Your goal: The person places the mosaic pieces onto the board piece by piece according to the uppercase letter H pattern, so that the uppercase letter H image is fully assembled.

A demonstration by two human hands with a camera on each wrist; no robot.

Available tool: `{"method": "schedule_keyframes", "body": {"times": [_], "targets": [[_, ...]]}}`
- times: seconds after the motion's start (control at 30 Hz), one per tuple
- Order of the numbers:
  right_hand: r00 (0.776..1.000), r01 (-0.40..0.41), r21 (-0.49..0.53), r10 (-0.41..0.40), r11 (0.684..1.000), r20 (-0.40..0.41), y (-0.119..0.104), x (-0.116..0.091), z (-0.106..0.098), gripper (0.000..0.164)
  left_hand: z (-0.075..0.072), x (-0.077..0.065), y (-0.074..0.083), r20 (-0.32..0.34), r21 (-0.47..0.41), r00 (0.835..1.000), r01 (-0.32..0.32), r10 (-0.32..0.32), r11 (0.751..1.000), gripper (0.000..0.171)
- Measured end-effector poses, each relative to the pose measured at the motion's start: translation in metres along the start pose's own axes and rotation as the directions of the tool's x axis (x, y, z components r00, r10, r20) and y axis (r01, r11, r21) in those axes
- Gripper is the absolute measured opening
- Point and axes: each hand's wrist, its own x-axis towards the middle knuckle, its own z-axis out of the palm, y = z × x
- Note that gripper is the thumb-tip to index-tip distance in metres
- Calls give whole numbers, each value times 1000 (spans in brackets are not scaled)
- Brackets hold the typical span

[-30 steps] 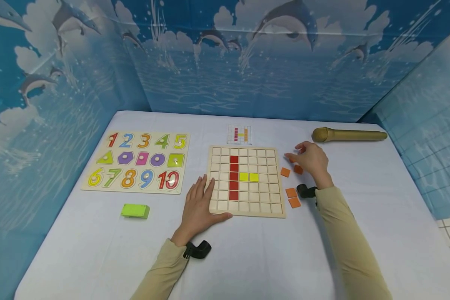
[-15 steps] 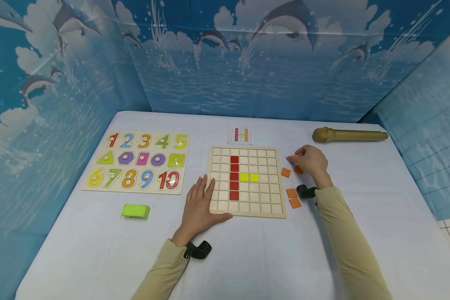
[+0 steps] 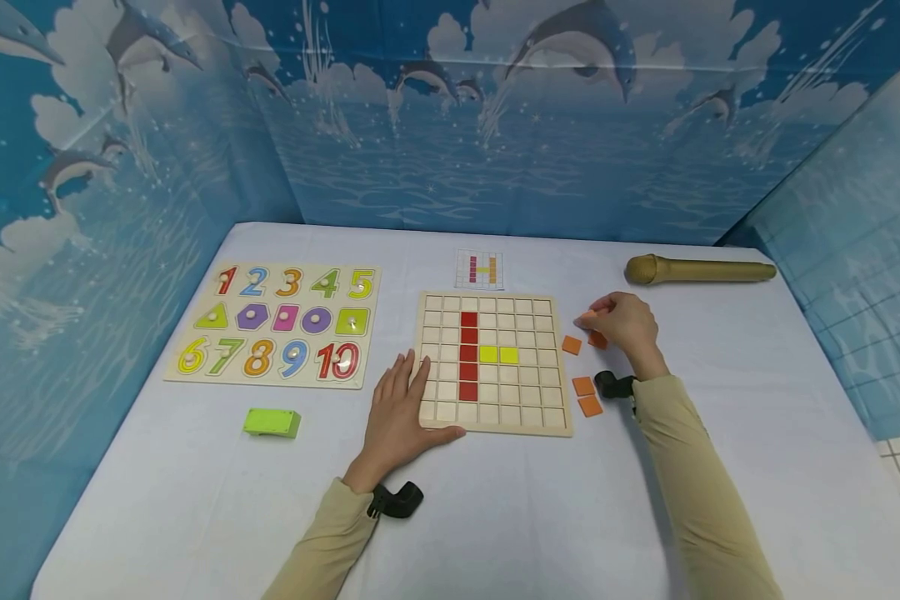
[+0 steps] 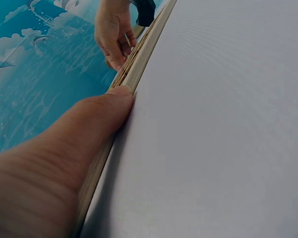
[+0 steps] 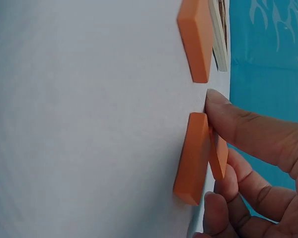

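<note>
A wooden grid board (image 3: 528, 396) bears a column of red tiles (image 3: 468, 352) and two yellow tiles (image 3: 498, 355). My left hand (image 3: 396, 417) rests at its near left corner with straight fingers; in the left wrist view the thumb (image 4: 102, 111) presses along the board's edge. Right of the board, my right hand (image 3: 624, 325) pinches a square orange tile (image 5: 219, 157) between thumb and fingers, low over the table. Another orange tile (image 5: 191, 161) lies just beside that hand. Nearer the board is a loose orange tile (image 3: 572, 344), and two more orange tiles (image 3: 587, 396) lie closer to me.
Behind the board lies a small pattern card (image 3: 479, 269). A number and shape puzzle (image 3: 270, 325) sits at the left, with a green block (image 3: 272, 422) in front. At the far right lies a brown microphone-shaped object (image 3: 701, 270). Dolphin-print cloth (image 3: 420, 158) stands behind the table.
My right thumb and fingers have closed together on the orange tile, and the hand has shifted very slightly toward me. My left hand and the board stay where they were.
</note>
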Motion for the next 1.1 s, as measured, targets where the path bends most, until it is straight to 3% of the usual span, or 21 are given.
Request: {"method": "schedule_keyframes", "body": {"times": [0.6, 0.83, 1.1], "targets": [[995, 91, 28, -90, 995, -33, -3, -4, 1, 26, -1, 0, 0, 2, 3, 1000, -3, 3, 1000, 110], [985, 170, 116, -165, 979, -52, -18, -7, 6, 26, -1, 0, 1, 2, 0, 1000, -6, 6, 1000, 110], [970, 241, 163, -243, 957, -9, -38, -5, 17, 30, -1, 0, 0, 5, 9, 1000, -1, 1, 1000, 110]]}}
